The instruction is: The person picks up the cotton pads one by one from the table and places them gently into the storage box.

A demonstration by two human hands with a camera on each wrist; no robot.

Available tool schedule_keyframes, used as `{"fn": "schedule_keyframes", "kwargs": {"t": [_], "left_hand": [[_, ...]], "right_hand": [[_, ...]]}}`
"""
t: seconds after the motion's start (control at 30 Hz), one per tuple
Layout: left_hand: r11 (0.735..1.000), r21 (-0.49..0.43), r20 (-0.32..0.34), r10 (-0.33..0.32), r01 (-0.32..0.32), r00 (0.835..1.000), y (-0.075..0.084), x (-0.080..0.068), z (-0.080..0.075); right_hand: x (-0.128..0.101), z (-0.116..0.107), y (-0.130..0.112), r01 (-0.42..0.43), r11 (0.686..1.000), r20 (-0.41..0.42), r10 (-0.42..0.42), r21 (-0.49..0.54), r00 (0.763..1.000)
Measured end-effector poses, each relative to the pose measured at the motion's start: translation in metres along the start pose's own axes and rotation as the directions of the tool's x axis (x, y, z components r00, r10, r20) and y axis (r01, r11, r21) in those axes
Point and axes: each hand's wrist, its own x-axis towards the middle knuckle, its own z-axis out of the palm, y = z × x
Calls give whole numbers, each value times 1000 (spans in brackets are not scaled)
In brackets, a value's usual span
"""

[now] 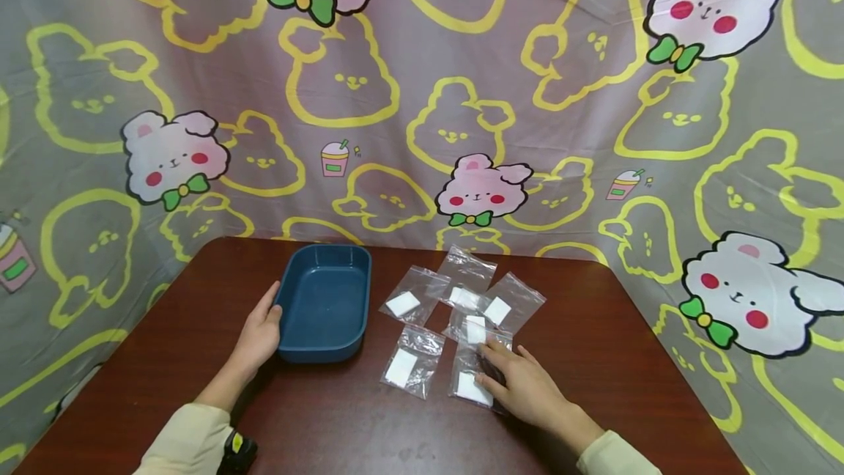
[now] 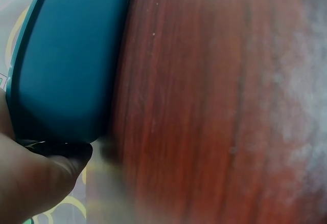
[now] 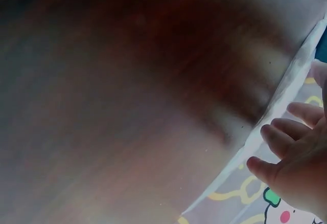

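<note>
Right hand point(image 1: 524, 387) lies flat, fingers straight, on the nearest little bag point(image 1: 473, 376) at the near right of the table point(image 1: 165, 358). To lift it well, pinch one edge, since thin plastic slides. Left hand point(image 1: 258, 336) rests loosely against the blue tray point(image 1: 324, 303), which sits just left of the other bags point(image 1: 461, 299).

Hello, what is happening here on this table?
A person sits at a dark wooden table with a blue tray and several small clear bags, each with a white piece inside. The left hand rests against the tray's left side. The right hand lies with straight fingers on the nearest bag at the right. The other bags lie spread flat to the right of the tray. The tray has nothing in it.
</note>
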Motion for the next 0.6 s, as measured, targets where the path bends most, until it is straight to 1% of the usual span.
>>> {"fn": "schedule_keyframes", "kwargs": {"t": [0.23, 0.6], "left_hand": [[1000, 5, 2, -14, 14, 1000, 0, 0, 1], [1000, 7, -2, -18, 18, 1000, 2, 0, 2]], "right_hand": [[1, 2, 3, 36, 999, -5, -36, -3, 999], [1, 1, 3, 35, 999, -6, -35, -10, 999]]}}
